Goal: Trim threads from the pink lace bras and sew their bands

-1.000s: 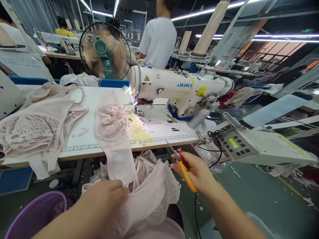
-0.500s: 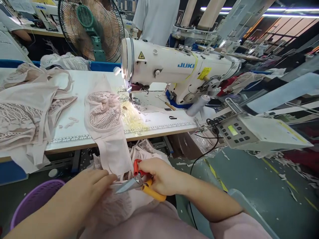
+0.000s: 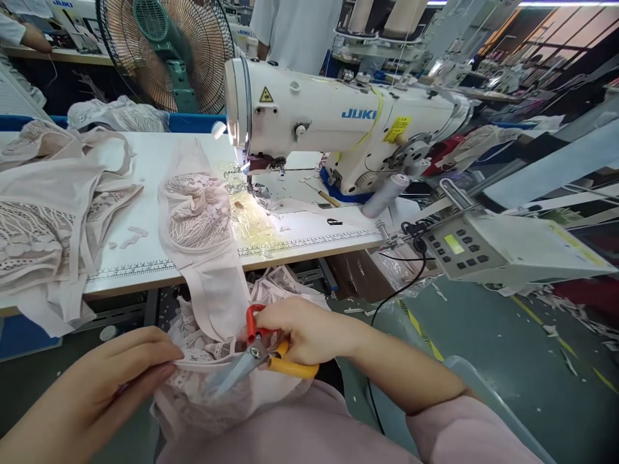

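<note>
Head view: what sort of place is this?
Probably a garment-sewing workshop: a JUKI sewing machine stands near pale lace garments, and another sewing machine shows in the background.

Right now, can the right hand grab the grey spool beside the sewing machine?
Probably not as is: the right hand holds the scissors. With those set down, the way to the grey spool looks free over the table edge.

"What can you read?"

"Blue 'JUKI' on the sewing machine, towards one o'clock, and again on a farther machine at ten."

"Any signs?"

"A warning triangle at eleven, on the nearer machine's head. Its yellow label and the bench's ruler strip are too small to read."
</note>
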`<state>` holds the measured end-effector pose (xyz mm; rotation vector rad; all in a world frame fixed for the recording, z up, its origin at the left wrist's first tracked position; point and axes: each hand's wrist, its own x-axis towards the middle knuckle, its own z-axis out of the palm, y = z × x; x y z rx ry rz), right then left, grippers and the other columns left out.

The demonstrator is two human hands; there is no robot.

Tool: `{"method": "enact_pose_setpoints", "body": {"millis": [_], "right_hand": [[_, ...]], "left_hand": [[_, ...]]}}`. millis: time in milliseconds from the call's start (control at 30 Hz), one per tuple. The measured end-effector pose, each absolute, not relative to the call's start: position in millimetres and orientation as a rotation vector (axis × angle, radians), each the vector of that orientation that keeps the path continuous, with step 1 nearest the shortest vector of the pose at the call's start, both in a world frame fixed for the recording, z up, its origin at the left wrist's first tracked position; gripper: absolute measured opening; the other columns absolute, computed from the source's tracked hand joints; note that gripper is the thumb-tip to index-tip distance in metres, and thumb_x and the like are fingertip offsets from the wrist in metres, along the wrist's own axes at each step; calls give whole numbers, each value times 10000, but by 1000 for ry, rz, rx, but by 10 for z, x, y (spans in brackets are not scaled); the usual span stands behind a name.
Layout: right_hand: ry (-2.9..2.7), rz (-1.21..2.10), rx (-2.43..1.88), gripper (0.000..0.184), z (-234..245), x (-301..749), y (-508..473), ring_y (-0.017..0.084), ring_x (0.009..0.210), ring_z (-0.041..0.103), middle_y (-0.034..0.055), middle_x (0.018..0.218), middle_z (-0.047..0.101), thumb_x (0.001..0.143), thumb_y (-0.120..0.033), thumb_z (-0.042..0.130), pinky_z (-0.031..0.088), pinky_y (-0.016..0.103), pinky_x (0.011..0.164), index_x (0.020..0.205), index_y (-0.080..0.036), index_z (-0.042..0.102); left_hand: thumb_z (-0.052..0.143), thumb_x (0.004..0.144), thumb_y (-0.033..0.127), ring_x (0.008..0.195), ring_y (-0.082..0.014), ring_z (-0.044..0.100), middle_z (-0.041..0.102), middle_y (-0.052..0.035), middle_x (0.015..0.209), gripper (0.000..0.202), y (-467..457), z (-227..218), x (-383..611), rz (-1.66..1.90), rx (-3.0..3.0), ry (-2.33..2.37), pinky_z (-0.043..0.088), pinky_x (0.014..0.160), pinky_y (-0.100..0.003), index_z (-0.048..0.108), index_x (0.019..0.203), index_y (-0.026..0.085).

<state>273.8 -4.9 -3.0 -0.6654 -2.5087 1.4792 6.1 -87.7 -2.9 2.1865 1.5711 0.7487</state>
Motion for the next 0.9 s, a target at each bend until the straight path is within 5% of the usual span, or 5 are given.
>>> {"method": "enact_pose_setpoints", "body": {"millis": [133,467,700,900], "right_hand": [[-2544,1615,-575,230,10,2648,-12,105,764,576,26,921,647,694,-55,587,430,170,652,912,-128,584],[-2550,1346,-563,155,-217,2590,-67,93,632,462,-6,762,571,654,-120,638,371,191,586,682,-163,492],[-2412,1318,-683,183,-230,2617,-143,81,551,323,-48,593,384,704,-136,520,283,191,500,603,-178,373],[-2383,1352,-752,276,-266,2592,-159,79,551,263,-51,587,322,747,-215,530,244,198,478,599,-186,299]], "left_hand": [[554,834,326,758,-80,613,657,83,846,125,-813,61,88,719,2101,1415,422,710,-104,673,870,310],[630,737,358,697,-114,659,700,64,826,183,-729,-14,-112,555,2058,1482,461,592,-111,678,897,282],[564,797,360,732,-176,626,665,-34,822,187,-866,-20,-93,594,1637,1557,484,621,-208,627,907,222],[514,849,338,666,-140,559,605,-17,746,166,-870,50,-65,686,1475,1507,447,586,-209,623,825,214]]}}
